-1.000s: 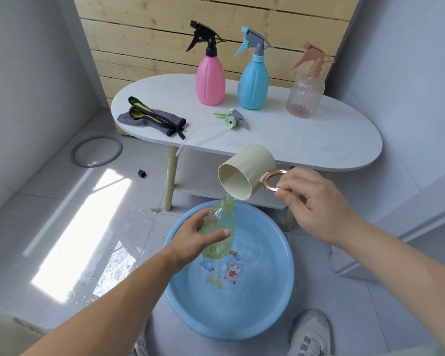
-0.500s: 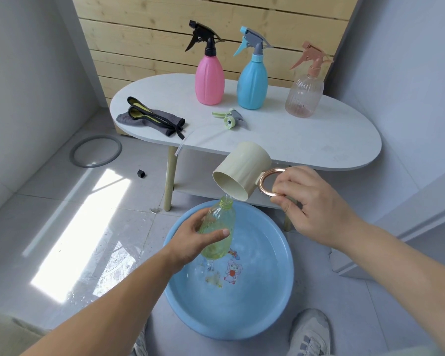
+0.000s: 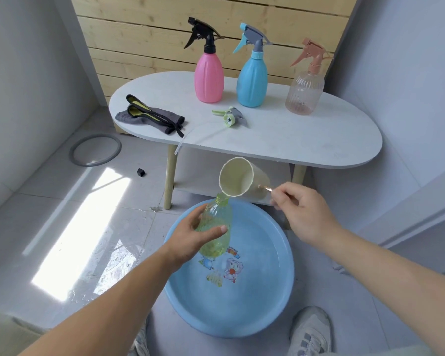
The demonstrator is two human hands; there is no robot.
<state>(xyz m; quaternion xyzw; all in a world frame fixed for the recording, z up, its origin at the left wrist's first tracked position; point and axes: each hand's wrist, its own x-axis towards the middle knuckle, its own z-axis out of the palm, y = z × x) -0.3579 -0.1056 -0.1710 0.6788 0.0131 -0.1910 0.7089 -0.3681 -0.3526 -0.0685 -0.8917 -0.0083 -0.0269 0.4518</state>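
My left hand (image 3: 190,240) grips a clear green bottle (image 3: 216,227) with no cap, held upright over a blue basin (image 3: 267,299) that has water in it. My right hand (image 3: 301,214) pinches the copper handle of a cream mug (image 3: 239,178). The mug is tipped far over, its mouth facing me and its lip touching the bottle's open neck. A green spray head (image 3: 229,116) lies loose on the white table (image 3: 306,140).
Pink (image 3: 208,73), blue (image 3: 252,78) and clear peach (image 3: 305,91) spray bottles stand at the table's back. A grey cloth (image 3: 152,116) lies at its left end. A grey ring (image 3: 95,150) and wet patches are on the floor at left. My shoe (image 3: 311,330) is beside the basin.
The mug has tipped further, its mouth turning toward me, and my right hand has dropped lower. The bottle and my left hand have stayed in place.
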